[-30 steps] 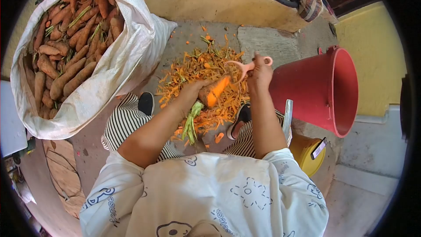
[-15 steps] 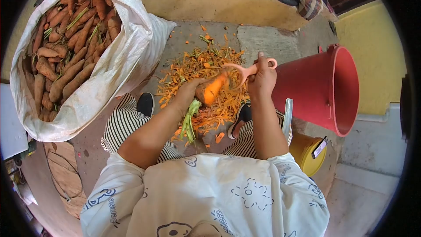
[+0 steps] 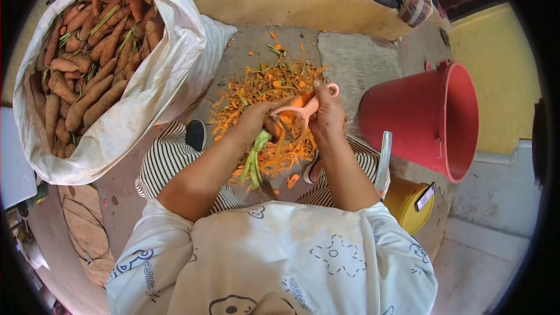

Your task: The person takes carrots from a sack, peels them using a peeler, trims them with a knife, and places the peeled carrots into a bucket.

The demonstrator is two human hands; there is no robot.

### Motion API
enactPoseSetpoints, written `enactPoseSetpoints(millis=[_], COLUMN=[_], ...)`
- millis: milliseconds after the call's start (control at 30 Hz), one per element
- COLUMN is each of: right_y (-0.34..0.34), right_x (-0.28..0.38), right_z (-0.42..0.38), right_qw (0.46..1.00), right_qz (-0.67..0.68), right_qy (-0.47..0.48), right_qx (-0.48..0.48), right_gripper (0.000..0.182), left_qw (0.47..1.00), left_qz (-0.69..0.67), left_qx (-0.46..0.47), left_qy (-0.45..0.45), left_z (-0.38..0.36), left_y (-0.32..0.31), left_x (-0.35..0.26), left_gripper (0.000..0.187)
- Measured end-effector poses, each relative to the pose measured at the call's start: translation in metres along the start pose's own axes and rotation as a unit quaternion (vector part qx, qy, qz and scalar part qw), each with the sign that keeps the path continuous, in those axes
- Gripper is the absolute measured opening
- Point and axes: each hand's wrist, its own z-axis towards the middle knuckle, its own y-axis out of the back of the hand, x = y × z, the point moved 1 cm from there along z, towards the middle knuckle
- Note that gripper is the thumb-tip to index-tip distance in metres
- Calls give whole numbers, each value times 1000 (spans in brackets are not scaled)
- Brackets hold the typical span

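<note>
My left hand [image 3: 252,121] grips a carrot [image 3: 290,112] near its top, with the green leaves [image 3: 255,160] hanging down toward me. The carrot's far end is peeled bright orange. My right hand [image 3: 327,112] holds a pale pink peeler [image 3: 300,109] laid across the carrot, blade near my left fingers. Both hands work over a heap of orange peelings [image 3: 265,90] on the concrete floor between my feet.
A white sack [image 3: 154,90] full of unpeeled carrots [image 3: 87,64] stands open at the left. A red bucket [image 3: 429,119] sits at the right, a yellow container [image 3: 408,201] with a phone-like object on it below it. A concrete step runs along the back.
My right hand has drawn the peeler back along the carrot, from its far tip toward my left hand. The carrot stays held in my left hand, turned slightly.
</note>
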Motion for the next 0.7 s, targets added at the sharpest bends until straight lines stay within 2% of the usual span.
enactPoseSetpoints(millis=[100, 200, 300, 400, 467, 500, 533, 567, 700], right_y=[8, 8, 15, 32, 62, 75, 83, 91, 50], right_x=[0, 1, -5, -7, 18, 31, 42, 49, 60], right_z=[14, 18, 29, 59, 90, 99, 104, 105, 52], right_qw=[996, 994, 995, 975, 971, 953, 952, 955, 984], right_qz=[-61, -80, -77, -178, -127, -177, -181, -153, -55], right_qy=[46, 61, 41, 127, 191, 212, 182, 189, 144], right_qx=[53, 47, 56, -25, -75, -121, -165, -169, -88], right_gripper=[19, 20, 13, 13, 16, 19, 18, 18, 18], left_qw=[995, 999, 994, 996, 999, 999, 999, 998, 990], left_qz=[93, 24, 83, 53, 33, 24, -26, -47, -115], left_qx=[-23, -35, -67, -63, -35, -21, 26, 39, 68], left_qy=[-4, 6, 10, 16, 15, 11, 7, 14, 42], left_z=[11, 10, -1, 14, 6, 2, -4, -5, -4], left_y=[15, 11, 2, 16, 12, 10, 7, 5, 3], left_x=[12, 11, 1, 18, 16, 10, 2, 0, -2], left_gripper=[29, 29, 29, 30, 30, 30, 34, 34, 34])
